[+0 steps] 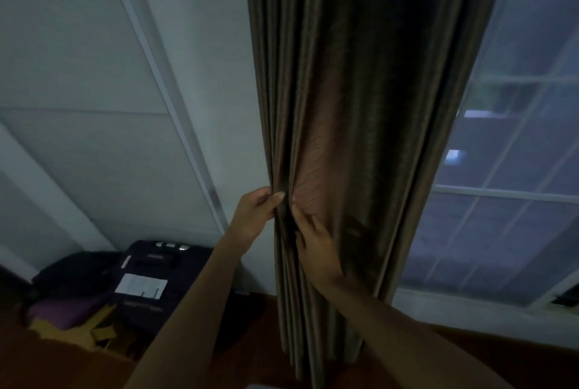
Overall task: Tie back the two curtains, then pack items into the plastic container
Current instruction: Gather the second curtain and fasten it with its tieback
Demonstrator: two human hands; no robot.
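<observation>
A dark brown pleated curtain (360, 106) hangs gathered in the middle of the view, reaching down to the floor. My left hand (255, 213) pinches the curtain's left folds between thumb and fingers at about waist height. Just to its right, my right hand (316, 244) lies against the fabric, its fingers reaching up into a fold. No tie-back and no plastic container can be seen.
A window (501, 200) with white bars lies to the right of the curtain. White wall panels (109, 75) fill the left. A dark suitcase (156, 279) with a white paper on it and piled bags (69, 304) sit on the wooden floor at lower left.
</observation>
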